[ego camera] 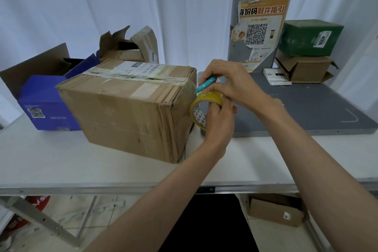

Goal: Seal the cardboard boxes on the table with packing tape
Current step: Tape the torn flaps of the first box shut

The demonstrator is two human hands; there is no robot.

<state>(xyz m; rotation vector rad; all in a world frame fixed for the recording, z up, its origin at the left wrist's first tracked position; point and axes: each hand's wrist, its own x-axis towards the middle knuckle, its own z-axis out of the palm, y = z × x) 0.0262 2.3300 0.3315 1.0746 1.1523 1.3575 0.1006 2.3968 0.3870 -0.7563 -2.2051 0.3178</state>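
A worn brown cardboard box (131, 106) lies on the white table (51, 161), its top seam covered by a strip of clear tape. Just right of the box, my left hand (218, 127) grips a yellowish roll of packing tape (201, 108), fingers curled through and around it. My right hand (227, 84) hovers above the roll and holds a teal cutter (205, 85), its tip pointing toward the box's upper right edge where tape runs from the roll.
Behind the box stand a blue box (45, 104) with open flaps and a torn open cardboard box (131, 47). A grey mat (306, 108) lies at right, with a green parcel (308, 37) on a small brown box (306, 69). A poster-covered pillar (259, 26) stands behind.
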